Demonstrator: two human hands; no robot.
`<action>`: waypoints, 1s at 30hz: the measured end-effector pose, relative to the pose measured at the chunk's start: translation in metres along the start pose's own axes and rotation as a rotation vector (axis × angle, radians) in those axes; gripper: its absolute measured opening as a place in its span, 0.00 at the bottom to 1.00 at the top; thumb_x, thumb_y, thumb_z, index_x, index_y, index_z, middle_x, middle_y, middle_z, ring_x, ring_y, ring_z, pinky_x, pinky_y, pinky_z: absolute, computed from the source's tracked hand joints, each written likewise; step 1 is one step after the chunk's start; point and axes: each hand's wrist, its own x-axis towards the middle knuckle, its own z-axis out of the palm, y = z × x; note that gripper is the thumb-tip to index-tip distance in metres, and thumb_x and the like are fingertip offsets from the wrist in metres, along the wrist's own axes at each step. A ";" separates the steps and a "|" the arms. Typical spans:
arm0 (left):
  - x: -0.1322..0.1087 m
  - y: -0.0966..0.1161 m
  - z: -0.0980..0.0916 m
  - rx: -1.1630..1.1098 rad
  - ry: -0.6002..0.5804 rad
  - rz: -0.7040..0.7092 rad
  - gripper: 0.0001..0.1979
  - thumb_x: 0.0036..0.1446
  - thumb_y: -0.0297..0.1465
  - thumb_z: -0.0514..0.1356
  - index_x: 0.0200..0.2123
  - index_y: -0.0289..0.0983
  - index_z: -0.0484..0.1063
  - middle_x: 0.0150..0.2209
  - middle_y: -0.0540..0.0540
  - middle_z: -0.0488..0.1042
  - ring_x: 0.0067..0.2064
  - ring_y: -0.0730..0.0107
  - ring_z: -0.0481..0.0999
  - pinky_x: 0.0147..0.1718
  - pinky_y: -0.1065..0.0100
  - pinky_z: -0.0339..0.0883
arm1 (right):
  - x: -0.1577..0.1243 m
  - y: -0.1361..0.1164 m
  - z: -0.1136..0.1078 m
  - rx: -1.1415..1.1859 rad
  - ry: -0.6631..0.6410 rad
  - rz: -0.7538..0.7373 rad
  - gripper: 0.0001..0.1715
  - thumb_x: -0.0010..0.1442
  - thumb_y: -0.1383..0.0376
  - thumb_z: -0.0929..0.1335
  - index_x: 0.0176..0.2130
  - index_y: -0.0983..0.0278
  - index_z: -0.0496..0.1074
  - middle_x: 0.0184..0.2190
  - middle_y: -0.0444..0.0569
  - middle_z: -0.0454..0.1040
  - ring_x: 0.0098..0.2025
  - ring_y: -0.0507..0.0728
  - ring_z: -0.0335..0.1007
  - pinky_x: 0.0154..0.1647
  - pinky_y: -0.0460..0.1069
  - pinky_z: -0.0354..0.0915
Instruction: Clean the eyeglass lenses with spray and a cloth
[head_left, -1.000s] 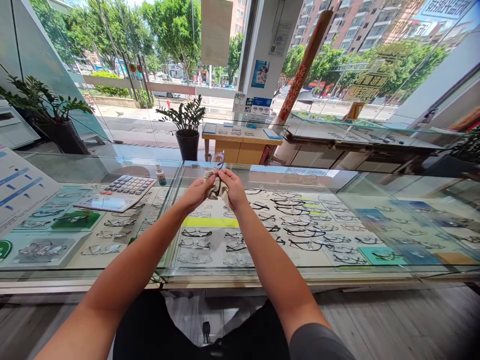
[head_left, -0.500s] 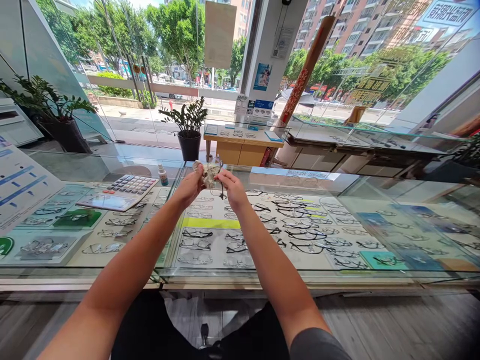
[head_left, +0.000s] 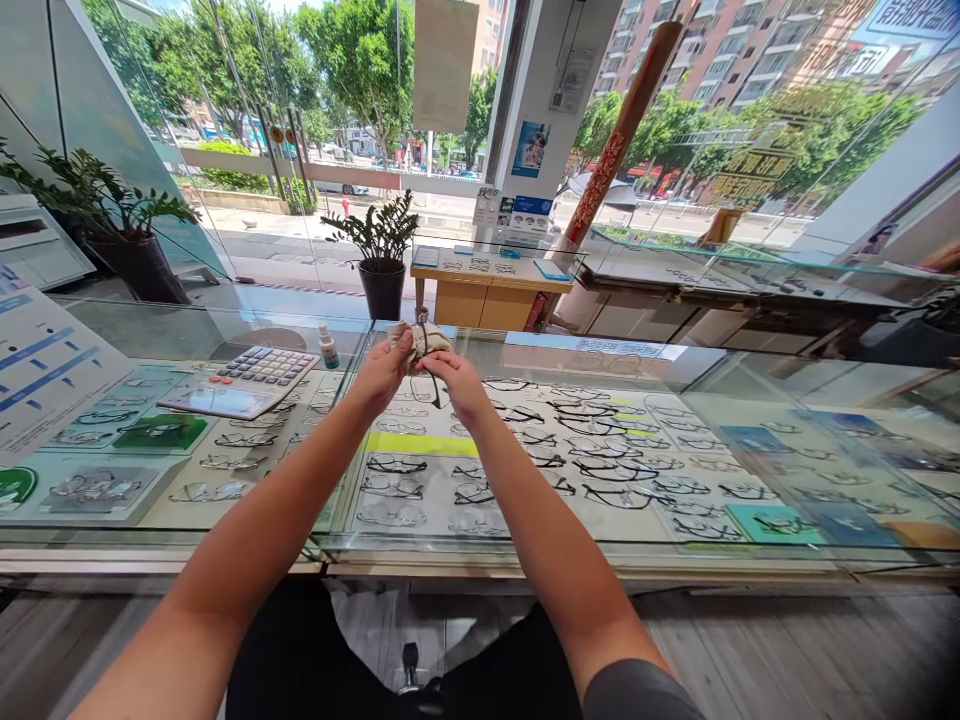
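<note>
Above the glass counter, my left hand [head_left: 385, 372] is closed on a crumpled cream cloth [head_left: 433, 341], thumb on top. A pair of eyeglasses [head_left: 436, 393] is held at the cloth, with one dark temple hanging below my fingers and another dark part rising across the cloth. My right hand [head_left: 460, 384] pinches the eyeglasses from the right, fingertips against the cloth. Fingers and cloth hide most of the frame and lenses.
On the counter [head_left: 570, 350] to the left lie a large-button calculator [head_left: 251, 378], a small spray bottle [head_left: 328, 347] and a printed sheet [head_left: 49, 360]. Rows of eyeglasses [head_left: 394, 487] lie under the glass. A potted plant [head_left: 382, 285] stands beyond the counter.
The cloth has spread rightward over the eyeglasses, and the eyeglasses have turned in my fingers. My right hand has shifted slightly closer to the left one. The view has tilted a little.
</note>
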 end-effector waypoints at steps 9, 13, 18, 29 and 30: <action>0.002 0.000 -0.003 -0.006 0.078 -0.035 0.29 0.58 0.56 0.76 0.34 0.35 0.79 0.27 0.47 0.76 0.29 0.71 0.71 0.30 0.68 0.65 | -0.001 0.002 0.001 -0.087 -0.078 -0.027 0.17 0.56 0.48 0.77 0.29 0.59 0.84 0.41 0.49 0.79 0.56 0.64 0.71 0.70 0.60 0.62; 0.002 0.000 -0.005 -0.067 0.049 -0.047 0.31 0.51 0.57 0.80 0.34 0.34 0.78 0.27 0.49 0.75 0.25 0.75 0.69 0.25 0.69 0.61 | 0.000 0.006 0.001 -0.109 -0.088 -0.047 0.17 0.57 0.49 0.78 0.29 0.60 0.83 0.47 0.50 0.79 0.59 0.65 0.70 0.73 0.62 0.61; 0.002 0.002 -0.006 -0.117 0.034 -0.090 0.27 0.53 0.50 0.82 0.33 0.34 0.77 0.27 0.49 0.78 0.23 0.77 0.69 0.22 0.71 0.61 | 0.000 0.008 0.000 -0.120 -0.093 -0.075 0.15 0.58 0.51 0.77 0.30 0.59 0.83 0.48 0.50 0.78 0.59 0.64 0.70 0.74 0.61 0.61; -0.001 0.009 -0.007 -0.054 -0.016 -0.066 0.28 0.43 0.44 0.87 0.40 0.31 0.85 0.36 0.42 0.85 0.30 0.72 0.75 0.27 0.70 0.65 | -0.003 -0.002 0.006 -0.034 -0.048 -0.019 0.16 0.53 0.50 0.78 0.27 0.60 0.82 0.39 0.48 0.78 0.47 0.61 0.72 0.63 0.59 0.67; -0.001 0.010 -0.007 -0.045 -0.028 -0.062 0.28 0.43 0.44 0.86 0.40 0.31 0.85 0.36 0.42 0.85 0.30 0.72 0.75 0.28 0.70 0.66 | -0.004 -0.003 0.006 -0.015 -0.059 0.007 0.17 0.53 0.50 0.78 0.28 0.60 0.82 0.36 0.47 0.78 0.46 0.60 0.72 0.62 0.59 0.67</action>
